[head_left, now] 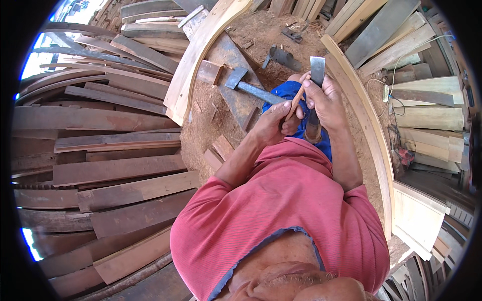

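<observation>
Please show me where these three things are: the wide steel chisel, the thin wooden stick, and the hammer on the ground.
Wide grey steel chisel (317, 67), head view: on the flat blade above the right hand.
Thin light-brown wooden stick (296, 100), head view: on its middle, above the left hand's fingers.
Dark metal hammer (236, 78), head view: on its square head.

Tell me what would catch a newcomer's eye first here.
At centre right, both hands meet: the right hand grips a broad chisel upright, while the left hand holds a thin wooden sliver against it. Just left lies a hammer on sawdust, with stacked dark planks filling the left side.
</observation>
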`<state>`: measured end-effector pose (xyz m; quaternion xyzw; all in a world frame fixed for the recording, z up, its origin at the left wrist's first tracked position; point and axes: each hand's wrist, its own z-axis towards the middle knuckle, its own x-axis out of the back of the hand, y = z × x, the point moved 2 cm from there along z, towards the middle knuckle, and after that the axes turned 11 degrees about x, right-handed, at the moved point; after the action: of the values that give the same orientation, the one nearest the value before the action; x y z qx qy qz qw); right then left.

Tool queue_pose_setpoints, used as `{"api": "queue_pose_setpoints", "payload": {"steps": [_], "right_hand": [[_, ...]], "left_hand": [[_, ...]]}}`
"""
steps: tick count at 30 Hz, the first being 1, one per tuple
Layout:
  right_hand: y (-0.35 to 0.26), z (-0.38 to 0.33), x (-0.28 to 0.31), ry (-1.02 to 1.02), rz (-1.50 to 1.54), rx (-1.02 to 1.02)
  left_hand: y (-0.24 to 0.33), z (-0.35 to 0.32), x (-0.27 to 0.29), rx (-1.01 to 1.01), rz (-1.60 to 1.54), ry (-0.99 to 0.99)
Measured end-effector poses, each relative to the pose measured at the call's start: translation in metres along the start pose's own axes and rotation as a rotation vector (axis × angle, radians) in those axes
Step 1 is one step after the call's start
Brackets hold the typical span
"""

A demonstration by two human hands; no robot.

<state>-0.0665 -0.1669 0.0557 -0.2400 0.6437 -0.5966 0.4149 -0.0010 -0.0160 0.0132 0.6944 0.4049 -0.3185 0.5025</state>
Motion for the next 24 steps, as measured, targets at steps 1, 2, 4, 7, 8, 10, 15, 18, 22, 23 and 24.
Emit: {"api": "queue_pose_setpoints", "payload": {"steps": [1, 2, 4, 7, 8, 10, 15, 18, 22, 23, 24], "right_hand": [[0.0, 0.0, 0.0, -0.01, 0.023, 0.013], [0.001, 0.0, 0.0, -0.011, 0.011, 0.001], [0.0, 0.0, 0.001, -0.004, -0.005, 0.015], [0.0, -0.001, -0.001, 0.144, 0.211, 0.006], [0.0, -0.002, -0.002, 0.214, 0.285, -0.016], [0.001, -0.006, -0.01, 0.303, 0.462, -0.041], [0.0, -0.026, -0.052, 0.083, 0.748, -0.352], [0.0, -0.042, -0.07, -0.011, 0.751, -0.419], [0.002, -0.055, -0.08, -0.072, 0.757, -0.433], [0.001, -0.058, -0.081, -0.071, 0.749, -0.435], [-0.001, -0.059, -0.081, -0.07, 0.707, -0.438]], "left_hand": [[0.0, 0.001, 0.0, 0.002, -0.01, -0.023], [0.0, 0.003, 0.0, -0.014, -0.033, -0.041], [0.0, 0.006, 0.002, -0.04, 0.093, 0.065], [0.009, 0.012, 0.007, -0.199, 0.378, 0.256], [0.014, 0.014, 0.01, -0.266, 0.494, 0.335], [0.026, 0.019, 0.014, -0.364, 0.582, 0.455], [0.054, 0.022, 0.012, -0.453, 0.677, 0.675], [0.067, 0.011, 0.003, -0.509, 0.847, 0.614], [0.069, -0.01, -0.007, -0.672, 1.162, 0.651], [0.068, -0.013, -0.008, -0.672, 1.19, 0.638], [0.066, -0.016, -0.007, -0.714, 1.27, 0.629]]}}
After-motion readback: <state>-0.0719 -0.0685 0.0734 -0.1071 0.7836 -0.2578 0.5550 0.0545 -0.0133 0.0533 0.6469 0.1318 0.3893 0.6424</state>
